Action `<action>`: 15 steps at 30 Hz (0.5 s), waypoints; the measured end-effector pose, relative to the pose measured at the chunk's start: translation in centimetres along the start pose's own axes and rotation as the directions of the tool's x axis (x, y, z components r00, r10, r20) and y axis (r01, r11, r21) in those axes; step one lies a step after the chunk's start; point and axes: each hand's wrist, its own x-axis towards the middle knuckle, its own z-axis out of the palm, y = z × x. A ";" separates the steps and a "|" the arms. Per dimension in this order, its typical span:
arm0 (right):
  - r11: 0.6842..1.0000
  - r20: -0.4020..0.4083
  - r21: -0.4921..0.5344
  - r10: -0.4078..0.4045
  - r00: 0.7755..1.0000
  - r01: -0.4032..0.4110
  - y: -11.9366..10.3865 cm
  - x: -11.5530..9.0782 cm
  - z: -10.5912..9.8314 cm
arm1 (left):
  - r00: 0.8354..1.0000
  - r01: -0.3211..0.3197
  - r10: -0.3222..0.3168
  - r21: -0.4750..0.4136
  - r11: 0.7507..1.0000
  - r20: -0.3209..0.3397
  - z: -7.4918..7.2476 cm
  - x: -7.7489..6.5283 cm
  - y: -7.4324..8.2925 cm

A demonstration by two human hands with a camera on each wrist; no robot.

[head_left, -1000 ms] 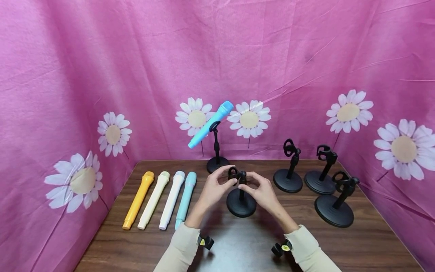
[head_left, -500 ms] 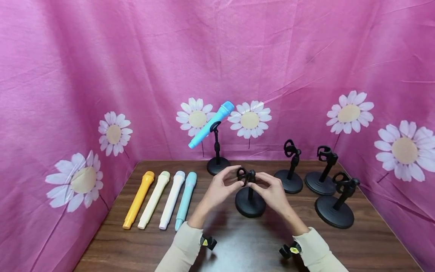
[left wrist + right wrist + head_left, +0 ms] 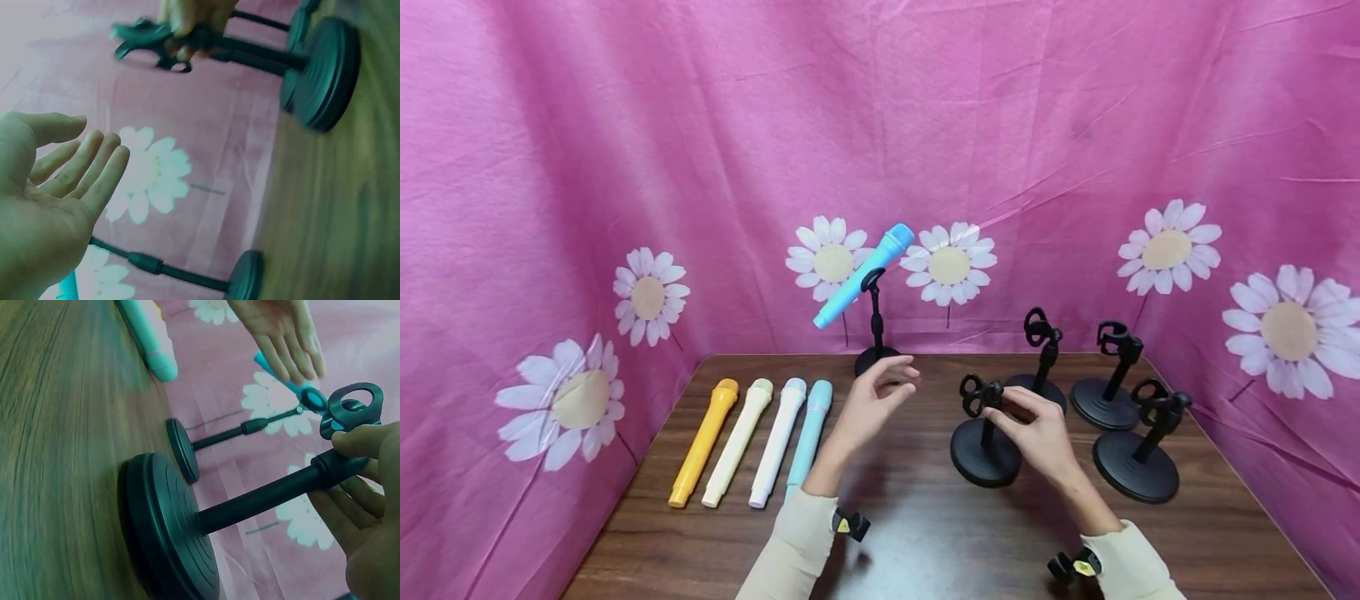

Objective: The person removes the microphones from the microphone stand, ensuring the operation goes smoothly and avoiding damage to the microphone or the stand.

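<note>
My right hand [image 3: 1037,432] pinches the upper neck of a black microphone stand [image 3: 987,454], thumb in front and fingers behind, just below its clip. In the right wrist view this stand's pole [image 3: 262,497] runs from a round base up to the clip [image 3: 356,409]. My left hand [image 3: 868,408] holds nothing; its fingers are relaxed and slightly bent, palm facing the stand. In the left wrist view the left palm [image 3: 47,219] shows bare. Behind the left hand a blue microphone [image 3: 865,275] leans in the clip of another stand [image 3: 877,321], whose base is partly covered.
Orange [image 3: 703,442], cream [image 3: 737,442], white [image 3: 778,442] and teal [image 3: 810,433] microphones lie side by side on the left of the wooden table [image 3: 910,542]. Black stands [image 3: 1108,400] with bare clips stand at the right, one partly behind the held stand. A pink curtain [image 3: 985,125] hangs behind.
The stand has moved to the right, first between both hands, now in the right hand alone. My left hand has come off it and moved back left.
</note>
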 end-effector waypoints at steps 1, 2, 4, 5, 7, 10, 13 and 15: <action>1.000 -0.008 -0.012 -0.004 1.000 0.004 0.1 -0.1 -0.3 | 1.000 -0.001 0.000 -0.003 1.000 -0.019 -0.4 0.1 0.0; 1.000 -0.021 -0.030 -0.009 1.000 0.008 0.1 -0.1 -0.6 | 0.999 0.003 -0.003 -0.007 1.000 -0.035 -0.8 0.1 0.1; 0.999 -0.046 -0.047 -0.006 0.999 0.004 0.2 -0.3 -1.2 | 0.998 0.009 -0.010 -0.013 1.000 -0.056 -1.5 0.2 0.2; 0.998 -0.056 -0.055 -0.001 0.998 -0.002 0.3 -0.4 -1.5 | 0.998 0.012 -0.013 -0.019 1.000 -0.063 -1.8 0.2 0.2; 0.997 -0.070 -0.069 0.014 0.997 -0.019 0.5 -0.6 -2.1 | 0.997 0.010 -0.012 -0.029 1.000 -0.075 -2.3 0.2 0.2; 0.994 -0.083 -0.091 0.050 0.995 -0.058 0.8 -0.7 -3.0 | 0.996 0.014 -0.016 -0.029 0.999 -0.090 -3.0 0.0 0.2; 0.987 -0.105 -0.123 0.089 0.990 -0.102 1.2 -0.9 -3.7 | 0.994 0.012 -0.014 -0.016 1.000 -0.107 -3.7 -0.1 0.1; 0.982 -0.120 -0.138 0.112 0.986 -0.128 1.3 -1.0 -4.2 | 0.993 0.007 -0.008 -0.008 1.000 -0.118 -4.1 -0.1 -0.1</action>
